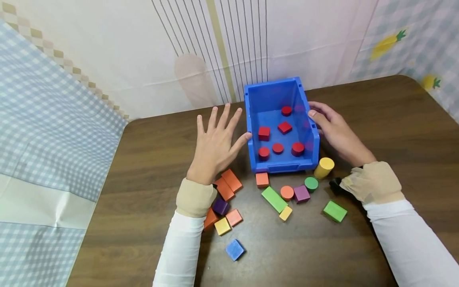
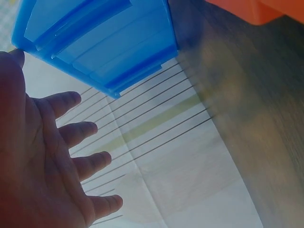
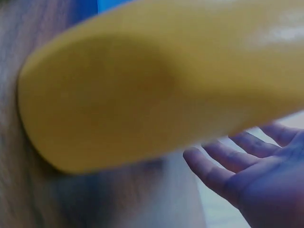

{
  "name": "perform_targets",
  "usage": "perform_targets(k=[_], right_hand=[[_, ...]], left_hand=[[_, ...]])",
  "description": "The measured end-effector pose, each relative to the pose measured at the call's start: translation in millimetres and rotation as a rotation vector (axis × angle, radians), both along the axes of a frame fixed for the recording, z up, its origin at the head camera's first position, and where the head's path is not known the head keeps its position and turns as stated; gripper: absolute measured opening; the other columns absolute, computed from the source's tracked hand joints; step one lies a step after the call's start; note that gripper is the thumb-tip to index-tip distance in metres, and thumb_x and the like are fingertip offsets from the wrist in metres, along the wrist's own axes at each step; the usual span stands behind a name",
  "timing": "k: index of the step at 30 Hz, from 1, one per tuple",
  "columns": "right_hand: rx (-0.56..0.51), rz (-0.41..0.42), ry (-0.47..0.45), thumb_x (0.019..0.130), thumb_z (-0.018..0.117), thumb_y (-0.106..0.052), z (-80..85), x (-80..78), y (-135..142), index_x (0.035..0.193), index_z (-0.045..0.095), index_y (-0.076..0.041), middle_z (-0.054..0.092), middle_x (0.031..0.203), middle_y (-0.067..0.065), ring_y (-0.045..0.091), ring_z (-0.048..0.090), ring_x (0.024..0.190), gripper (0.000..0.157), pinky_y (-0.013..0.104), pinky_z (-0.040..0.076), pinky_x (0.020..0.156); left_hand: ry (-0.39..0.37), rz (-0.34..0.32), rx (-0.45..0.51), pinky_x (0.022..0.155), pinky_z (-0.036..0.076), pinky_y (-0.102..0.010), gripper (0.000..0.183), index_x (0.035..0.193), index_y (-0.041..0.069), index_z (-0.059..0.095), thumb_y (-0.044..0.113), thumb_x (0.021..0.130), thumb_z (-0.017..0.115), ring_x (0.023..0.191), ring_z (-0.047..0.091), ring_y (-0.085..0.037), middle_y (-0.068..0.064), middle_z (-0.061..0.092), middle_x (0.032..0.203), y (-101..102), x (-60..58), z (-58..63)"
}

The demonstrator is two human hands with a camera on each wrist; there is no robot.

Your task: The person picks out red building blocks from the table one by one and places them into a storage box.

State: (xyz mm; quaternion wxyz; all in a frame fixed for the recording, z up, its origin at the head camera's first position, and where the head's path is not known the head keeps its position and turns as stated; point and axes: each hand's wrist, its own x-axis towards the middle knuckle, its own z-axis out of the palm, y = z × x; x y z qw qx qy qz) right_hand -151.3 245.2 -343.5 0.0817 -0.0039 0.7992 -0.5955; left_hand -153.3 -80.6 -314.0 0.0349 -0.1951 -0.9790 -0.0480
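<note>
A blue plastic bin (image 1: pixel 272 97) holds several red blocks, among them a red cube (image 1: pixel 263 134) and a red disc (image 1: pixel 277 148). My left hand (image 1: pixel 215 149) is beside its left wall, fingers spread wide and straight, the thumb tip right at the rim. In the left wrist view, the palm and separated fingers (image 2: pixel 88 133) show below the bin's side. On the opposite side, my right hand (image 1: pixel 338 137) rests along the right wall, thumb at the rim and fingers on the outside. The right wrist view shows its fingers extended behind a large yellow cylinder (image 3: pixel 142 95).
Between the forearms lie several loose blocks on the brown table (image 1: pixel 154 159): orange blocks (image 1: pixel 232 180), a purple cube (image 1: pixel 302 194), a long green block (image 1: pixel 274 199) and a blue cube (image 1: pixel 235 250). A patterned cloth (image 1: pixel 143 48) hangs behind the table.
</note>
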Motion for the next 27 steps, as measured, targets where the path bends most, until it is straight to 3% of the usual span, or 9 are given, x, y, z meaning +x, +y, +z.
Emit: perform_targets(k=[6,16,27], right_hand=[[0.177,-0.019,0.079,0.109,0.046,-0.054,10.3,3.1,4.4,0.169,0.024,-0.017,0.031,0.17,0.016,0.041,0.035,0.153,0.073,0.064,0.036,0.117],[0.346,-0.017,0.161,0.11,0.048,-0.05,23.5,8.8,-5.3,0.168,0.027,-0.018,0.029,0.171,0.02,0.048,0.033,0.153,0.07,0.073,0.035,0.112],[0.596,0.015,0.256,0.11,0.053,-0.039,41.3,17.6,-12.8,0.167,0.029,-0.009,0.017,0.174,0.02,0.047,0.018,0.159,0.069,0.078,0.021,0.116]], left_hand=[[-0.018,0.004,0.005,0.125,-0.008,-0.066,0.081,0.17,0.037,0.012,0.079,0.102,0.019,0.164,0.0,-0.032,0.0,0.006,0.178,2.9,-1.9,1.4],[-0.072,0.046,-0.002,0.123,-0.011,-0.068,0.08,0.17,0.036,0.012,0.078,0.102,0.018,0.164,-0.002,-0.034,-0.002,0.004,0.178,-3.0,1.8,2.8],[-0.045,0.041,-0.004,0.123,-0.006,-0.071,0.079,0.17,0.035,0.014,0.077,0.103,0.02,0.164,0.0,-0.034,-0.003,0.006,0.178,0.1,3.4,5.7]])
